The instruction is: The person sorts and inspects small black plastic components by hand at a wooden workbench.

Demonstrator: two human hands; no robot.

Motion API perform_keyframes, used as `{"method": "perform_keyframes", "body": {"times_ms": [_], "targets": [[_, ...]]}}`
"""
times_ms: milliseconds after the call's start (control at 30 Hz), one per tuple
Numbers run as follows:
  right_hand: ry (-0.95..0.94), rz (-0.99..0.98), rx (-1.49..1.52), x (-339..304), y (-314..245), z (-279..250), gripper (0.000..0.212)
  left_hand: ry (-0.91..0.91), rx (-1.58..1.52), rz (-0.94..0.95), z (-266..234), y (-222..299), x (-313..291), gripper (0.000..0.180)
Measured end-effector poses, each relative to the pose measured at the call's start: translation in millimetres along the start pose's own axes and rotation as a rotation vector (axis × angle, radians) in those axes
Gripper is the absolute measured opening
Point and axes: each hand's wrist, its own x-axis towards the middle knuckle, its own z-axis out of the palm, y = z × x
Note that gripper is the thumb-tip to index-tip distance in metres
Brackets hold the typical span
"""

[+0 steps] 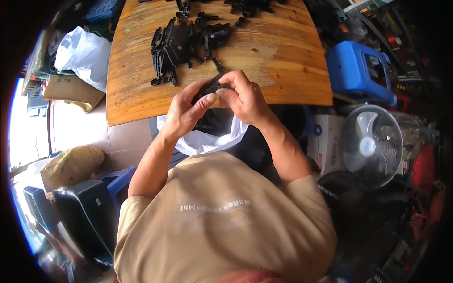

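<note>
Just over the near edge of the wooden table, my left hand (185, 109) and my right hand (243, 96) are closed on one black plastic part (206, 88). My left thumb lies along its near side, while my right thumb and fingers pinch its right end. The fingers hide much of its shape. Below my hands, a white plastic bag (207, 143) hangs open in front of my lap with dark pieces inside. Beyond my hands, a pile of black plastic parts (181, 42) is spread on the table, and one small piece lies close to my fingers.
The worn wooden table (292, 61) fills the space ahead. More black parts (250, 6) lie at its far edge. A blue plastic stool (351, 70) and a fan (369, 145) stand at the right. White bags (85, 56), a brown sack (74, 165) and a dark bin (85, 212) are at the left.
</note>
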Motion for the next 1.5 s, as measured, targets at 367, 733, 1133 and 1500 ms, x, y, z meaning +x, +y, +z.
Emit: {"method": "perform_keyframes", "body": {"times_ms": [367,733,1133,1500], "targets": [[-0.025,0.209,0.169,-22.4,-8.1,-6.2,0.029,0.054,0.330,0.411,6.9,-17.4,-10.2,0.033],[-0.177,0.038,-0.113,-21.1,-22.3,-4.2,0.025,0.012,0.298,0.355,-3.8,-31.9,-29.7,0.034],[0.030,0.099,-0.546,42.4,19.6,-17.6,0.034,0.104,-0.202,0.084,2.2,-44.0,-22.3,0.026],[-0.018,0.074,-0.445,58.8,37.3,-18.6,0.030,0.224,1.365,0.055,-79.6,-1.0,82.5,0.044]]}}
